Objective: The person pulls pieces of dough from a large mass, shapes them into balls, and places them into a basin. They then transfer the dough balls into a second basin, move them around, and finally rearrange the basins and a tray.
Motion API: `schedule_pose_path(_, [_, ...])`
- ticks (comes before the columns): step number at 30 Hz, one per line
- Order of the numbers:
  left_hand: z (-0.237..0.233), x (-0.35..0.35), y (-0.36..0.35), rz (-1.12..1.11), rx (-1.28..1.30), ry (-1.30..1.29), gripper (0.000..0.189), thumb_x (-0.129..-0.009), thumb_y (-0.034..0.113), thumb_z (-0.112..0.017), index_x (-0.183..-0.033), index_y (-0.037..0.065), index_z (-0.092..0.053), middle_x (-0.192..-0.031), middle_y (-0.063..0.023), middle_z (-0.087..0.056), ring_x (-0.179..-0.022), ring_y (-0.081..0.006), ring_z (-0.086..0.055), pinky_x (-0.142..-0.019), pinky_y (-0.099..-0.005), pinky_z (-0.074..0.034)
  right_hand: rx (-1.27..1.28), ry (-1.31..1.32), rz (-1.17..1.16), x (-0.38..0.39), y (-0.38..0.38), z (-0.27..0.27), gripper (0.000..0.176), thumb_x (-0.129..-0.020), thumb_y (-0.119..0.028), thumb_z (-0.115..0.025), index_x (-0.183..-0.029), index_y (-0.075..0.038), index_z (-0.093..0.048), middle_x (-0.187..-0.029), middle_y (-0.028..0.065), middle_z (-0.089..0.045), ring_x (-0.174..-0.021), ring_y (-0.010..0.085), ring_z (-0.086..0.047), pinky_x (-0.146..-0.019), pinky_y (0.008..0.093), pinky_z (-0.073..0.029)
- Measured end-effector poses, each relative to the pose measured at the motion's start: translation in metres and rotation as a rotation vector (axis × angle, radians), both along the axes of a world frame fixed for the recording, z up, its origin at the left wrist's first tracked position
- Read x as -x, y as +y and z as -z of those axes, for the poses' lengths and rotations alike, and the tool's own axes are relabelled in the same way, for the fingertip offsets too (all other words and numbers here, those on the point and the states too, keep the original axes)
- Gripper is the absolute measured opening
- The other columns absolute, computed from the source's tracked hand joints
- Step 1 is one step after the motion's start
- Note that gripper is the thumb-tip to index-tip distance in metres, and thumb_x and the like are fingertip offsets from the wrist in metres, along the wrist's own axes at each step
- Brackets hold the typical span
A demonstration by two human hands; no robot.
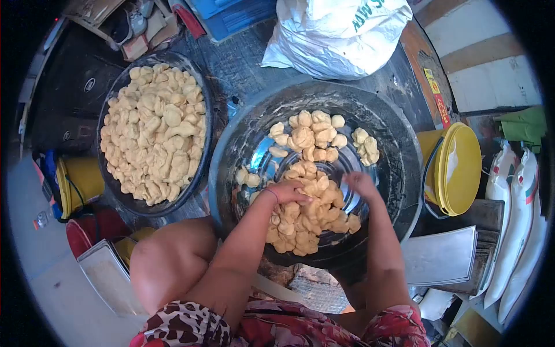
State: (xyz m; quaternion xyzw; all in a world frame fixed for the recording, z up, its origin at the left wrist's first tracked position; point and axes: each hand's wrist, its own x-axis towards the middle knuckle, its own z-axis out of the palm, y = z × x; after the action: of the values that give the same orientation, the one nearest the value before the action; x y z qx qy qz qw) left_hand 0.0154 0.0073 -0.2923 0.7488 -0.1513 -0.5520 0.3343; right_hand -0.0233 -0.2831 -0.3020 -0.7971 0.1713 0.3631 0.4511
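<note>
A large black basin holds pale dough lumps in a heap, with smaller groups of lumps toward its far side and right. My left hand rests on the heap, its fingers spread over the dough. To the right of the heap, my right hand is raised over the basin's shiny bottom; it is blurred, and its fingers cannot be made out clearly.
Left of the basin stands a dark tub piled with more dough lumps. A white sack sits behind the basin. At the right are a yellow bucket, metal trays and upright white bags. Another yellow bucket stands at the left.
</note>
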Motion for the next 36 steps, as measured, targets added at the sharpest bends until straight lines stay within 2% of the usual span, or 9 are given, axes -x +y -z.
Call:
schedule_pose_path(5, [0.0, -0.021, 0.007, -0.019, 0.132, 0.227, 0.06, -0.072, 0.056, -0.059, -0.095, 0.001, -0.064, -0.096, -0.0149, -0.063, -0.091, -0.0271, -0.057, -0.083, -0.034, -0.041, 0.539, -0.535, 0.261, -0.124, 0.054, 0.023, 0.068, -0.067, -0.055, -0.064, -0.109, -0.002, -0.056, -0.109, 0.0198, -0.053, -0.105, 0.0294, -0.051, -0.087, 0.0375, -0.041])
schedule_pose_path(9, [0.048, -0.033, 0.035, -1.025, 0.116, -0.291, 0.043, -0.082, 0.043, -0.056, -0.076, 0.001, -0.062, -0.075, -0.0062, -0.058, -0.073, -0.0145, -0.052, -0.068, -0.0315, -0.041, 0.54, -0.261, -0.007, -0.155, 0.125, 0.013, 0.085, -0.062, -0.06, -0.063, -0.125, -0.006, -0.044, -0.123, 0.0253, -0.042, -0.114, 0.0389, -0.041, -0.095, 0.0444, -0.034])
schedule_pose_path(11, [0.058, -0.038, 0.041, -1.361, 0.211, -0.138, 0.044, -0.08, 0.036, -0.059, -0.108, 0.002, -0.055, -0.096, -0.0162, -0.059, -0.085, -0.024, -0.056, -0.078, -0.034, -0.043, 0.305, -0.502, -0.229, -0.129, 0.128, 0.031, 0.078, -0.061, -0.054, -0.069, -0.12, -0.007, -0.05, -0.12, 0.0237, -0.045, -0.112, 0.0376, -0.043, -0.091, 0.0422, -0.038])
schedule_pose_path(14, [0.056, -0.023, 0.037, -1.39, 0.423, 0.123, 0.057, -0.077, 0.041, -0.061, -0.119, 0.005, -0.048, -0.113, -0.0167, -0.052, -0.098, -0.0238, -0.052, -0.087, -0.0323, -0.04, 0.04, -0.406, -0.675, -0.064, 0.136, 0.001, 0.07, -0.06, -0.051, -0.07, -0.113, -0.008, -0.056, -0.111, 0.015, -0.051, -0.102, 0.0336, -0.049, -0.09, 0.0404, -0.038])
schedule_pose_path(17, [0.064, -0.005, 0.026, -0.839, -0.14, -0.532, 0.063, -0.072, 0.048, -0.064, -0.116, 0.004, -0.051, -0.12, -0.0166, -0.048, -0.107, -0.0229, -0.048, -0.091, -0.0326, -0.037, 0.185, -0.549, -0.964, -0.022, 0.134, -0.036, 0.06, -0.065, -0.05, -0.068, -0.106, -0.007, -0.059, -0.105, 0.0141, -0.054, -0.102, 0.0286, -0.05, -0.089, 0.0396, -0.039])
schedule_pose_path(19, [0.038, -0.015, 0.033, -0.519, 0.086, -0.137, 0.064, -0.068, 0.05, -0.066, -0.11, 0.004, -0.055, -0.111, -0.0157, -0.055, -0.101, -0.0257, -0.053, -0.087, -0.0346, -0.04, -0.538, -0.176, -0.649, -0.018, 0.099, -0.048, 0.052, -0.069, -0.049, -0.065, -0.099, -0.007, -0.06, -0.097, 0.0109, -0.058, -0.099, 0.0247, -0.053, -0.085, 0.0412, -0.042])
schedule_pose_path(21, [0.04, -0.035, 0.034, -0.401, 0.156, 0.095, 0.063, -0.067, 0.051, -0.066, -0.107, 0.004, -0.056, -0.097, -0.0141, -0.061, -0.092, -0.0295, -0.057, -0.083, -0.0371, -0.042, -0.374, 0.156, 0.205, -0.005, 0.052, -0.058, 0.05, -0.073, -0.049, -0.063, -0.095, -0.004, -0.06, -0.09, 0.0088, -0.06, -0.089, 0.0225, -0.056, -0.073, 0.0403, -0.047])
schedule_pose_path(26, [0.041, -0.017, 0.036, -0.52, -0.2, -0.267, 0.067, -0.067, 0.06, -0.06, -0.109, 0.009, -0.057, -0.103, -0.0155, -0.055, -0.1, -0.033, -0.05, -0.088, -0.0388, -0.038, 0.431, 0.469, 0.164, 0.081, -0.053, 0.035, 0.086, -0.067, -0.075, -0.047, -0.096, 0.005, -0.058, -0.095, 0.0196, -0.058, -0.072, 0.0285, -0.06, -0.059, 0.0371, -0.049])
schedule_pose_path(36, [0.023, -0.01, 0.048, -0.506, -0.116, 0.105, 0.083, -0.066, 0.068, -0.056, -0.129, 0.014, -0.043, -0.133, -0.0129, -0.039, -0.123, -0.0251, -0.037, -0.099, -0.0351, -0.031, -0.446, 0.632, 0.651, 0.066, 0.071, 0.027, 0.084, -0.076, -0.073, -0.033, -0.135, -0.014, -0.03, -0.133, 0.0102, -0.04, -0.12, 0.0252, -0.04, -0.094, 0.047, -0.037])
